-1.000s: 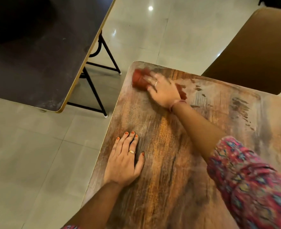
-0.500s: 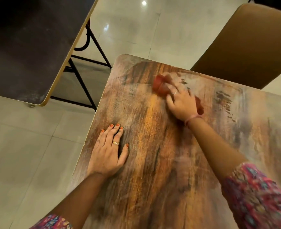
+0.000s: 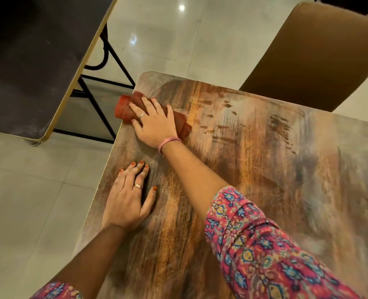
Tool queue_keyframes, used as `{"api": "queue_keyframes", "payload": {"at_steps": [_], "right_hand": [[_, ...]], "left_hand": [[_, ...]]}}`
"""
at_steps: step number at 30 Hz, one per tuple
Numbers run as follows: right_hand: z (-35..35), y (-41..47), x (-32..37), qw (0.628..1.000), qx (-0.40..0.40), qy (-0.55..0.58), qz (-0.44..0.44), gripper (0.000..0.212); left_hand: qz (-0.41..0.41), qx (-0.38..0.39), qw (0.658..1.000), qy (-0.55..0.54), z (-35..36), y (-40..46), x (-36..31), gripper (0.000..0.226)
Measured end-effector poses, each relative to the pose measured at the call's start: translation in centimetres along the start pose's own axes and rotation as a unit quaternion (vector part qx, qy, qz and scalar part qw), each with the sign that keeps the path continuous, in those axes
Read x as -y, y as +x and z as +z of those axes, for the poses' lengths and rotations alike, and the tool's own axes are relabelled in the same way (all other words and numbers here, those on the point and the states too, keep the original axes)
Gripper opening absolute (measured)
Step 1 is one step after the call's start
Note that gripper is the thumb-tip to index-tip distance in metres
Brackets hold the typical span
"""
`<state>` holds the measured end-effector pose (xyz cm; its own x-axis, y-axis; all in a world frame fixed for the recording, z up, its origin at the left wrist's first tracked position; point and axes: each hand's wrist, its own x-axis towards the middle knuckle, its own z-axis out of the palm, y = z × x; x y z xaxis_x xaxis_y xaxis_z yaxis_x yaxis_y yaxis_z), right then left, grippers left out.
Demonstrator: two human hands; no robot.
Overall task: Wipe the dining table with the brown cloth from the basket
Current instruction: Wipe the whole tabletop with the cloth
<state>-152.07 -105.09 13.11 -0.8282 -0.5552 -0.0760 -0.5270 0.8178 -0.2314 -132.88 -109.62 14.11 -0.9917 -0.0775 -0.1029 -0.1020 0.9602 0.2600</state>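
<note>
The dining table point(image 3: 265, 169) has a streaky wood-look top with damp smears toward its far side. A bunched reddish-brown cloth point(image 3: 126, 107) lies at the table's left edge, partly hanging over it. My right hand point(image 3: 155, 124) presses flat on the cloth with straight, spread fingers and covers its middle. My left hand point(image 3: 128, 195) rests flat on the table nearer to me, close to the left edge, holding nothing. No basket is in view.
A dark table point(image 3: 27, 61) with a pale edge and black metal legs stands to the left across a gap of tiled floor point(image 3: 27, 201). A brown chair back point(image 3: 321, 55) stands at the far right side of the dining table.
My right hand has slid the cloth from the table's far middle leftward to its left edge. My left hand has stayed flat in about the same spot.
</note>
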Motion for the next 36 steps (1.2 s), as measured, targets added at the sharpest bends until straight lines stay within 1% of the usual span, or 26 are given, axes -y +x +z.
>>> {"api": "queue_keyframes", "payload": {"at_steps": [2,3,7,10,13,15,17,18,19,20,21,23,24,25,26,27,29,30,31,32,33,34,36], "right_hand": [[-0.6,1.5,-1.4,1.0,0.003,0.013,0.008,0.051],[-1.0,2.3,-2.5,0.999,0.001,0.025,0.026,0.051],[-3.0,3.4,-9.7,0.987,-0.02,0.061,0.146,0.053],[-4.5,0.0,-17.1,0.969,-0.059,0.068,0.231,0.053],[-6.0,-5.3,-24.3,0.932,-0.094,0.07,0.343,0.053],[-6.7,-7.8,-27.1,0.895,-0.101,0.072,0.429,0.054],[-6.7,-8.2,-26.8,0.855,-0.108,0.086,0.501,0.055],[-6.5,-7.8,-25.6,0.841,-0.112,0.092,0.521,0.056],[-6.2,-7.1,-23.8,0.839,-0.114,0.094,0.524,0.057],[-5.8,-6.3,-21.3,0.854,-0.108,0.091,0.502,0.057],[-5.1,-5.7,-18.5,0.883,-0.099,0.084,0.451,0.056],[-2.9,-5.7,-11.9,0.952,-0.086,0.07,0.286,0.05],[-1.8,-6.6,-8.5,0.977,-0.074,0.068,0.19,0.047],[-0.9,-7.8,-5.8,0.991,-0.058,0.068,0.1,0.044],[-0.4,-8.8,-4.1,0.996,-0.045,0.075,0.032,0.042],[-0.3,-9.4,-3.7,0.995,-0.033,0.09,-0.012,0.041],[-1.4,-9.1,-5.7,0.993,-0.015,0.101,-0.053,0.041],[-2.1,-8.5,-7.3,0.994,-0.013,0.096,-0.048,0.043],[-2.9,-7.7,-9.4,0.995,-0.03,0.096,-0.014,0.044],[-3.7,-7.0,-11.9,0.992,-0.054,0.101,0.054,0.045],[-4.6,-6.5,-14.7,0.981,-0.082,0.109,0.139,0.046],[-5.3,-6.4,-17.7,0.961,-0.11,0.116,0.227,0.046],[-6.2,-7.3,-22.8,0.902,-0.137,0.119,0.392,0.049]], "left_hand": [[0.0,-0.003,1.0,-0.004,0.0,0.0,0.0,0.063],[0.001,-0.006,1.0,-0.006,0.0,0.0,0.0,0.062],[0.006,-0.012,1.0,-0.01,0.1,0.0,0.2,0.06],[0.003,-0.009,1.0,-0.012,0.2,0.0,0.3,0.06],[0.002,-0.003,1.0,-0.009,0.2,0.0,0.3,0.061],[-0.001,-0.004,1.0,-0.009,0.1,0.0,0.3,0.062],[-0.003,-0.003,1.0,-0.006,0.2,0.1,0.3,0.062],[-0.003,-0.001,1.0,-0.008,0.2,0.0,0.3,0.063],[-0.002,-0.001,1.0,-0.01,0.1,0.0,0.2,0.063],[-0.002,-0.001,1.0,-0.013,0.1,0.0,0.1,0.063],[-0.002,-0.002,1.0,-0.014,0.0,0.0,0.1,0.063],[-0.002,-0.004,1.0,-0.016,0.0,-0.1,0.0,0.063],[-0.001,-0.005,1.0,-0.016,0.0,0.0,0.0,0.063],[-0.001,-0.005,1.0,-0.016,0.0,0.0,-0.1,0.063],[-0.001,-0.005,1.0,-0.014,0.0,0.1,-0.1,0.063],[-0.002,-0.002,1.0,-0.013,0.0,0.1,-0.1,0.063],[-0.001,-0.001,1.0,-0.014,-0.1,0.1,0.0,0.063],[0.001,-0.002,1.0,-0.015,-0.1,0.1,-0.1,0.063],[0.002,-0.003,1.0,-0.015,-0.1,0.0,-0.1,0.063],[0.002,-0.004,1.0,-0.016,-0.1,0.0,-0.1,0.063],[0.001,-0.006,1.0,-0.018,-0.1,0.0,0.0,0.063],[0.001,-0.008,1.0,-0.019,0.0,0.1,0.0,0.062],[0.004,-0.008,1.0,-0.017,0.1,0.1,0.2,0.062]]}}
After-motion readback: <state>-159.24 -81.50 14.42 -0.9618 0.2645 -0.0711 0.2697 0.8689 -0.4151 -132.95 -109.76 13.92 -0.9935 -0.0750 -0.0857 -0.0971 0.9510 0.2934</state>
